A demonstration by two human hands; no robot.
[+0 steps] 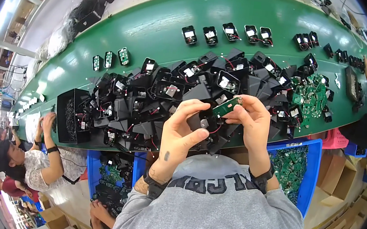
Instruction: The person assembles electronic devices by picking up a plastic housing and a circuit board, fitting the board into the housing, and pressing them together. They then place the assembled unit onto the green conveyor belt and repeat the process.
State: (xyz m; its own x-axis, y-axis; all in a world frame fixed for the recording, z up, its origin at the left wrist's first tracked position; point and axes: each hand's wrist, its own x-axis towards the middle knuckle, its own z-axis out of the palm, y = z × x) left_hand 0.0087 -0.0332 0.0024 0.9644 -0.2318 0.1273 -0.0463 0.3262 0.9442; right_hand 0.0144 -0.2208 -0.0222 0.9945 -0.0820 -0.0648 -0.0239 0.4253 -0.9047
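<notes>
My left hand point(179, 130) is wrapped round a small black plastic housing point(202, 119), its thumb and fingers on the sides. Between the thumb and fingers of my right hand point(255, 121) is a green circuit board point(226, 108), tilted, its left end close to the housing. A short red wire shows by the housing; whether it joins the board I cannot tell. Under and beyond both hands spreads a heap of black housings point(197, 91), many with red wires. To the right of the heap lies a pile of loose green boards point(311, 95).
Several housings point(210, 35) stand in a row farther back on the green table point(157, 28). A black box of screws point(60, 105) sits left. Blue bins point(314, 174) with boards flank me below the table edge. Co-workers point(42, 162) are at the left and far right.
</notes>
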